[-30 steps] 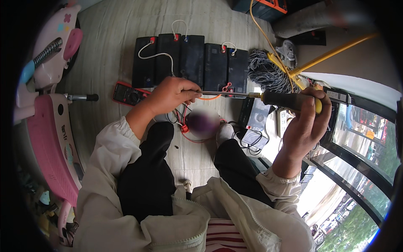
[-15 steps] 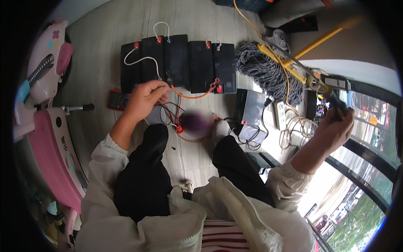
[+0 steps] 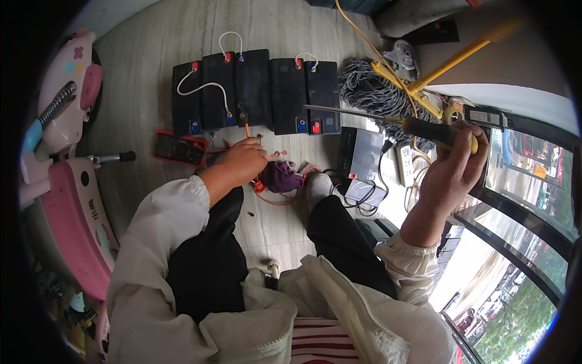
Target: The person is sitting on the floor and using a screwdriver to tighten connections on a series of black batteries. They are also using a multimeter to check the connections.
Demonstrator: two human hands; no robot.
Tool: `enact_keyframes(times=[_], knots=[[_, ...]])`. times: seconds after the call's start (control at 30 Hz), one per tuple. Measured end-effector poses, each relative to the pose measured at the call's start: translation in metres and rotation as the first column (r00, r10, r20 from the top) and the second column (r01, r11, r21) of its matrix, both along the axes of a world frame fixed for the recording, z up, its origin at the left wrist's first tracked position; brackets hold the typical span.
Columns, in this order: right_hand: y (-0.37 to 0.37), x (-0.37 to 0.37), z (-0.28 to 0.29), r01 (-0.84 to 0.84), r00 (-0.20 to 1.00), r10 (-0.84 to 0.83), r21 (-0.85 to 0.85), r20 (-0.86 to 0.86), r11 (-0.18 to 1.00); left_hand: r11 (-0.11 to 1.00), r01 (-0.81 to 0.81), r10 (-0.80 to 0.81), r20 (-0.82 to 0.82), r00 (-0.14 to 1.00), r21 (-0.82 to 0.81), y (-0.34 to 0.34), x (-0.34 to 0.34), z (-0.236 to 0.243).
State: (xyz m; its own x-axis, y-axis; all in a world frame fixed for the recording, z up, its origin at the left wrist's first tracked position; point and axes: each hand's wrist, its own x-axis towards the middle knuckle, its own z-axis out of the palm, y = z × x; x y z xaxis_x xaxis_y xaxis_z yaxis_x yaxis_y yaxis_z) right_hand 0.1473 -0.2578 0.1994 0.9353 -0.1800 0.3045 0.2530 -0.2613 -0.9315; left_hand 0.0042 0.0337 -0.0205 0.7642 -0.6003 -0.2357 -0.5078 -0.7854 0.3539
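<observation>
My left hand (image 3: 241, 162) is closed around an orange wire (image 3: 247, 130) just in front of the black batteries (image 3: 253, 88). One end of that wire meets a terminal on the middle battery; its red ring end (image 3: 279, 154) sticks out to the right of my fingers. My right hand (image 3: 454, 161) grips a screwdriver (image 3: 427, 128) by its black and yellow handle, its long shaft pointing left toward the right-hand batteries. White wires (image 3: 213, 84) join red and blue terminals on the batteries. A purple cloth (image 3: 282, 176) lies below my left hand, beside red leads.
A red and black multimeter (image 3: 180, 149) lies left of my left hand. To the right are a grey mop (image 3: 379, 94), another black battery (image 3: 364, 155), a power strip (image 3: 405, 164) and tangled cables. A pink scooter (image 3: 79, 212) stands along the left, a window (image 3: 533, 176) along the right.
My left hand moved right and nearer, taking hold of the orange wire, whose ring end came away from the right-hand batteries. My right hand moved left, swinging the screwdriver shaft toward the batteries.
</observation>
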Motion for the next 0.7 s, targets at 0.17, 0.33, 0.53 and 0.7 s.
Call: enact_keyframes(times=[0.17,0.33,0.53,0.7], knots=[[0.012,-0.006,0.001,-0.101,0.990,0.117,-0.185,0.082,0.978,0.990,-0.006,0.000,-0.042,0.999,-0.139,-0.006,0.014,0.000],[0.012,-0.012,0.004,-0.150,0.967,0.200,-0.283,0.157,0.947,0.558,-0.564,0.441,-0.359,0.823,-0.609,-0.024,0.044,0.031],[0.021,-0.017,0.004,-0.328,0.907,0.383,-0.279,0.173,0.903,0.404,-0.716,0.571,-0.455,0.684,-0.570,-0.031,0.070,0.030],[0.022,-0.018,-0.004,-0.370,0.883,0.441,-0.340,0.159,0.864,0.450,-0.691,0.553,-0.431,0.713,-0.566,-0.039,0.073,0.033]])
